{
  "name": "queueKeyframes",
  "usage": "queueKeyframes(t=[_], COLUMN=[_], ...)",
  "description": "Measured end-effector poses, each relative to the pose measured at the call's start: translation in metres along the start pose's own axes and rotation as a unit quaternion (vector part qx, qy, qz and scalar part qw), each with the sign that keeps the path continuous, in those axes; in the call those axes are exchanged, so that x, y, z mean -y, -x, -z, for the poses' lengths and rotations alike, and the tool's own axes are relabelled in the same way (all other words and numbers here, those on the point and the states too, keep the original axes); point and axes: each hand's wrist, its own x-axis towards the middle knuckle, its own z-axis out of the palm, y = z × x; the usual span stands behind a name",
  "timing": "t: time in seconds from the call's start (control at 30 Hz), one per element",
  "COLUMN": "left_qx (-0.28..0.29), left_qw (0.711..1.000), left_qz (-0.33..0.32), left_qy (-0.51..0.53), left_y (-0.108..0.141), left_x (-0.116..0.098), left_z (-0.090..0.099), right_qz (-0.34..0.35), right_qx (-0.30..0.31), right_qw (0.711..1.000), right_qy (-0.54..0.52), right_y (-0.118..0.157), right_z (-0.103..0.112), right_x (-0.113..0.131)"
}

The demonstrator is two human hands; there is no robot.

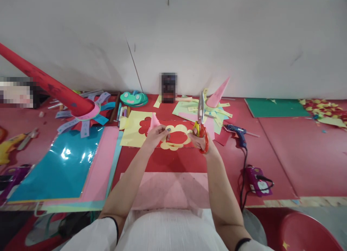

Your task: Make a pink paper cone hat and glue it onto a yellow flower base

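A yellow scalloped paper ring with an open centre is held between my two hands. My left hand pinches its left edge between thumb and fingers. Its right edge is in the fingers of my right hand, which also holds red-and-yellow-handled scissors, blades pointing up. Just beyond my left hand are a small pink paper cone and a red scalloped paper shape, over a yellow sheet.
A blue glue gun lies right, its cord near a purple box. A pink cone stands at the back. Left are a tall red cone, blue sheets and green frog cutouts. A red stool is lower right.
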Motion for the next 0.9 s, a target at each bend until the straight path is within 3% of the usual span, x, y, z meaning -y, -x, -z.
queueKeyframes(t=[0.13,0.27,0.4,0.57,0.67,0.9], left_qx=[-0.031,-0.096,-0.059,-0.052,-0.044,-0.025], left_qw=[0.999,0.980,0.983,0.995,0.996,0.988], left_qz=[-0.004,-0.068,-0.024,0.030,0.027,0.015], left_qy=[-0.040,-0.163,-0.173,-0.083,-0.067,-0.153], left_y=[0.001,0.011,0.022,0.018,0.016,0.018], left_x=[0.005,-0.001,-0.008,-0.005,-0.007,-0.018], left_z=[-0.002,-0.012,-0.025,-0.034,-0.036,-0.038], right_qz=[0.009,-0.006,-0.023,-0.034,-0.041,-0.038], right_qx=[0.010,0.017,0.008,-0.012,-0.023,-0.018], right_qw=[1.000,1.000,1.000,0.999,0.999,0.999], right_qy=[-0.014,0.002,0.018,0.021,0.019,0.029], right_y=[-0.001,-0.004,-0.005,-0.005,-0.005,-0.002], right_z=[0.000,0.001,-0.002,-0.007,-0.010,-0.020], right_x=[-0.001,-0.004,-0.006,-0.009,-0.011,-0.009])
